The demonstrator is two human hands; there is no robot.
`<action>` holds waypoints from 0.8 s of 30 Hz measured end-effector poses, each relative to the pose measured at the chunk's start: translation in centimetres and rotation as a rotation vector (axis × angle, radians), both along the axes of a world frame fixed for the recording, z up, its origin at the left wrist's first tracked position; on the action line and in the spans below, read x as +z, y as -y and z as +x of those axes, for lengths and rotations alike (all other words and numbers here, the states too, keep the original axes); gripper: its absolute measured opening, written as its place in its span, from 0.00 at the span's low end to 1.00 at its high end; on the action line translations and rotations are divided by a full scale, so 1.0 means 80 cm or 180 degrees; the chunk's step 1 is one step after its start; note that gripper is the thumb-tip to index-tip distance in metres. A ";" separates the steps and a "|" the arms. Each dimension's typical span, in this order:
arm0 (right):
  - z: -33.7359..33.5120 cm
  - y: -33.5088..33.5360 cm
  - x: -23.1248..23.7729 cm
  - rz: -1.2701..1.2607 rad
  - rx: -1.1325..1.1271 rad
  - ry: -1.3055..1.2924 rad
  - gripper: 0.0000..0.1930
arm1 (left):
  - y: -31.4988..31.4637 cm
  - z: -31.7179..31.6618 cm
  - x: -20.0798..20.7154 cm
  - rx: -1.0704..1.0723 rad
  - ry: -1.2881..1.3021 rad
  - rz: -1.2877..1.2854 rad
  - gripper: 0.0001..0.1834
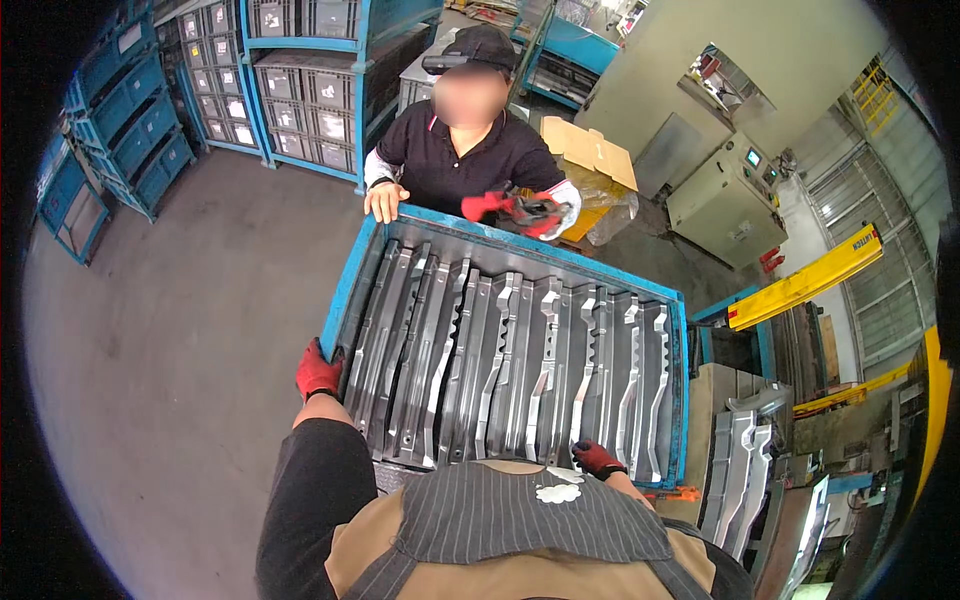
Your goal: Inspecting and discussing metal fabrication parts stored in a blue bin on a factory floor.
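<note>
A blue metal bin [355, 268] stands before me, packed with a row of long, grey pressed metal parts [490, 385] lying side by side. My left hand [319, 371], in a red glove, is wrapped over the bin's left rim. At the near ends of the parts, my right hand [599, 459], in a red glove with dark fingertips, has its fingers curled down; what they grip, if anything, is hidden. Across the bin a person [465, 150] rests one bare hand on the far rim. That person's other hand, red-gloved, holds something dark, perhaps another glove.
Blue racks with grey crates [305, 100] stand at the back left, beside stacked blue frames [140, 140]. A cardboard box [590, 155] and a control cabinet [730, 200] are behind the bin. To the right are a yellow beam [805, 280] and more metal parts [735, 470].
</note>
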State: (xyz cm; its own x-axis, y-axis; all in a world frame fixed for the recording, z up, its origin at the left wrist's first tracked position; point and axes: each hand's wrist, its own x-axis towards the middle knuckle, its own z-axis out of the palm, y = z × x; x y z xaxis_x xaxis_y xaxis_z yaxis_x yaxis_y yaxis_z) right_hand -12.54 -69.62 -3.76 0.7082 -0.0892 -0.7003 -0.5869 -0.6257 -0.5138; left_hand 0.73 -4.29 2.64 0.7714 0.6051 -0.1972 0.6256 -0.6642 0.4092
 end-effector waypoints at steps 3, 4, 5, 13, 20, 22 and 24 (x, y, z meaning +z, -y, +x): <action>0.001 -0.007 0.003 -0.0046 -0.0012 -0.0082 0.15 | -0.004 -0.003 -0.004 0.0004 0.0013 0.0056 0.37; 0.000 -0.002 0.002 -0.0006 0.0005 -0.0045 0.14 | -0.001 -0.001 -0.005 -0.0011 0.0025 0.0043 0.37; 0.000 0.003 0.001 0.0036 0.0023 -0.0007 0.14 | 0.001 0.001 -0.005 -0.0026 0.0036 0.0031 0.37; 0.005 0.000 0.006 -0.0066 -0.0002 -0.0002 0.12 | 0.003 0.001 -0.003 -0.0006 0.0089 0.0015 0.38; 0.006 -0.027 0.027 0.0098 -0.0208 -0.0212 0.15 | -0.008 -0.008 -0.006 -0.0004 0.0115 0.0002 0.38; 0.006 -0.017 0.023 -0.0066 -0.0112 -0.0186 0.16 | -0.004 -0.002 -0.005 0.0011 0.0078 -0.0037 0.38; 0.007 -0.012 0.016 -0.0325 0.0111 -0.0116 0.17 | -0.001 0.001 -0.001 -0.0019 0.0105 -0.0028 0.37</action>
State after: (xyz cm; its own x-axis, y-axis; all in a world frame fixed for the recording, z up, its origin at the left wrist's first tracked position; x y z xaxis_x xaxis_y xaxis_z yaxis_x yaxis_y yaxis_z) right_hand -11.99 -68.67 -2.46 0.6864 -0.1372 -0.7142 -0.5811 -0.6940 -0.4252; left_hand 0.82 -4.23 2.52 0.7812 0.5987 -0.1770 0.6077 -0.6642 0.4354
